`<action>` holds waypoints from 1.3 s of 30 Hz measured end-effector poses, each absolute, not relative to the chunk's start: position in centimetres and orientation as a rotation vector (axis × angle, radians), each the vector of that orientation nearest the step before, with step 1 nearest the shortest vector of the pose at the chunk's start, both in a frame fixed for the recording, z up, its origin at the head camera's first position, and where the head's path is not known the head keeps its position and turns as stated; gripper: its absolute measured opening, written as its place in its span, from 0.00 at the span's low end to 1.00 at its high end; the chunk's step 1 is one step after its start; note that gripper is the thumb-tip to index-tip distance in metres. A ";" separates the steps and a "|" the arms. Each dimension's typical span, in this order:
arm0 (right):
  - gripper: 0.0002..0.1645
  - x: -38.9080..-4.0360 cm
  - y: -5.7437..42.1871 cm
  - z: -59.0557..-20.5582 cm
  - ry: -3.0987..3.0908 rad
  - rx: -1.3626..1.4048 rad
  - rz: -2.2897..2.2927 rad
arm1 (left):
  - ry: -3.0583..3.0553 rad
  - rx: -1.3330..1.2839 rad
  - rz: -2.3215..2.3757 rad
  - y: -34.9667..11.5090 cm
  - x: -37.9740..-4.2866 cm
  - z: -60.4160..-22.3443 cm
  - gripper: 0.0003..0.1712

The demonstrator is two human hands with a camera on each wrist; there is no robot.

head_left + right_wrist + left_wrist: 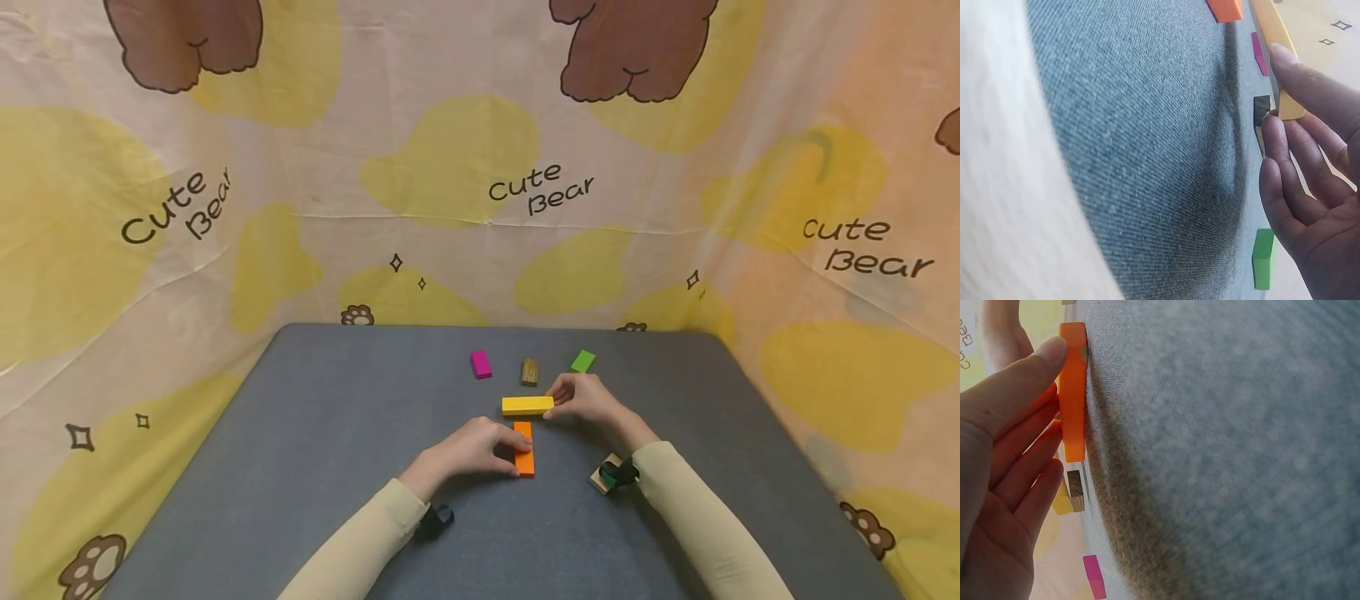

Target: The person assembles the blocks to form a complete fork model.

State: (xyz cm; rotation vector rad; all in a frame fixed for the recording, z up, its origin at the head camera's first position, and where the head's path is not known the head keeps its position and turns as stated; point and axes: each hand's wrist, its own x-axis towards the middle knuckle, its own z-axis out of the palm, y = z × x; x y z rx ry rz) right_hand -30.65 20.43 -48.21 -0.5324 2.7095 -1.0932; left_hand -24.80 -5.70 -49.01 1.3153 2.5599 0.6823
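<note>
My left hand (pixel 472 446) pinches an orange rectangular block (pixel 523 463) between thumb and fingers. The block lies lengthwise, pointing away from me, close to the grey table surface. In the left wrist view, the thumb presses near one end of the orange block (pixel 1074 419) and the fingers are behind it. My right hand (pixel 588 398) grips the right end of a yellow block (pixel 525 407), which runs crosswise just beyond the orange one. The right wrist view shows the yellow block (pixel 1291 109) raised off the table, the thumb on one side and fingertips at its end.
Farther back on the grey table (pixel 360 383) lie a magenta block (pixel 481 364), a brown wood-grained block (pixel 529 372) and a green block (pixel 582 361). A pale block (pixel 597 481) sits under my right wrist, partly covered by the wrist strap. Printed cloth (pixel 450 250) hangs around the table.
</note>
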 end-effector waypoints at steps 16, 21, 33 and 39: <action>0.21 -31.0 20.1 -48.7 2.696 -0.579 -1.047 | 2.573 1.333 0.679 -5.6 -24.9 -49.2 0.25; 0.21 -31.0 20.0 -48.8 2.682 -0.591 -1.038 | 2.572 1.322 0.682 -5.6 -24.9 -49.2 0.25; 0.20 -31.0 20.0 -48.9 2.654 -0.601 -1.026 | 2.572 1.323 0.673 -5.6 -24.8 -48.9 0.26; 0.20 -31.0 19.9 -48.9 2.653 -0.607 -1.005 | 2.575 1.317 0.668 -5.6 -24.8 -49.1 0.25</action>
